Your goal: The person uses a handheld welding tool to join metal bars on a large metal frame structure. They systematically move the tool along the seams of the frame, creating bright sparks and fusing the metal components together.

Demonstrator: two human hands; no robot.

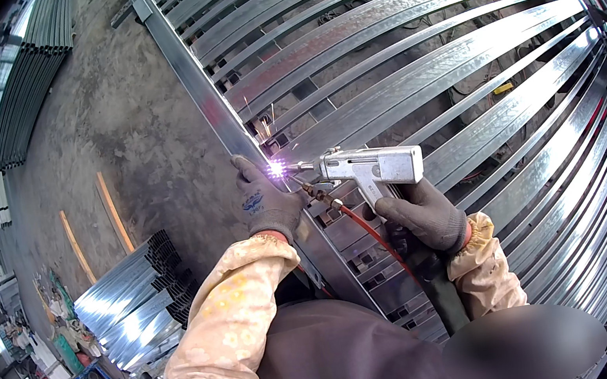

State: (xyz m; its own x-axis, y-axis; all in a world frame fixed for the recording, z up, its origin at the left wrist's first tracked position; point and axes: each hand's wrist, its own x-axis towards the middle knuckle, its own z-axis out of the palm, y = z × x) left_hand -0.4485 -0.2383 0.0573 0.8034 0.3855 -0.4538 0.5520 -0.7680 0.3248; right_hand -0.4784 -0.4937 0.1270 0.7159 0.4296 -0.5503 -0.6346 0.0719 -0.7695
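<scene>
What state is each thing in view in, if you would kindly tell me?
Welding gun: lit, with a bright spark
Right hand: gloved, closed around the gun
Left hand: gloved, beside the spark
Red hose: curved
Metal bars: side by side, gaps between
Wooden strips: apart, nearly parallel

Violet-white glare burns at the arc (276, 168), steel rails (450, 63) gleam, and bowed edges seem soft.

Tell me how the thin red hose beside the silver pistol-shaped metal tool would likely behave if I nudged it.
The thin red hose probably bends fairly easily, since it runs in a curve. It is probably light, being slender. Its upper end would likely resist shifting, since it joins a brass-coloured metal fitting.
</scene>
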